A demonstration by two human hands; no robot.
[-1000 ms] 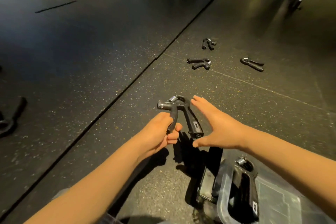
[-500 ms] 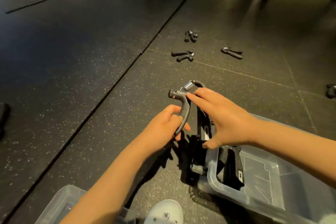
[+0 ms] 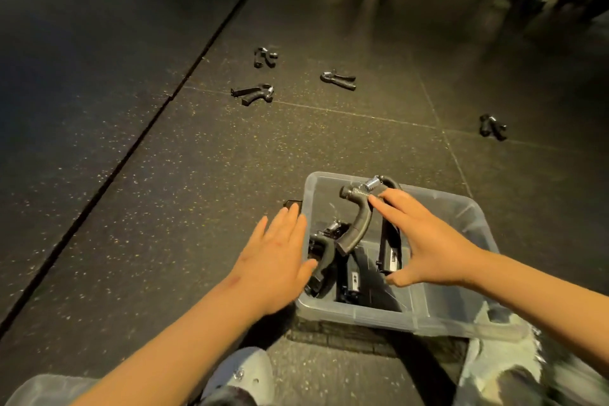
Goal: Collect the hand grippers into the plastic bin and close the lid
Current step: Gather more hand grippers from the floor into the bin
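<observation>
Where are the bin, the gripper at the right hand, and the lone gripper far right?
plastic bin [image 3: 362,316]: head view, its near wall.
held hand gripper [image 3: 357,227]: head view, its curved handle.
lone hand gripper [image 3: 492,127]: head view, its middle.

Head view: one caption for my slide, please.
Right hand holds a hand gripper over the plastic bin; left hand open.
</observation>
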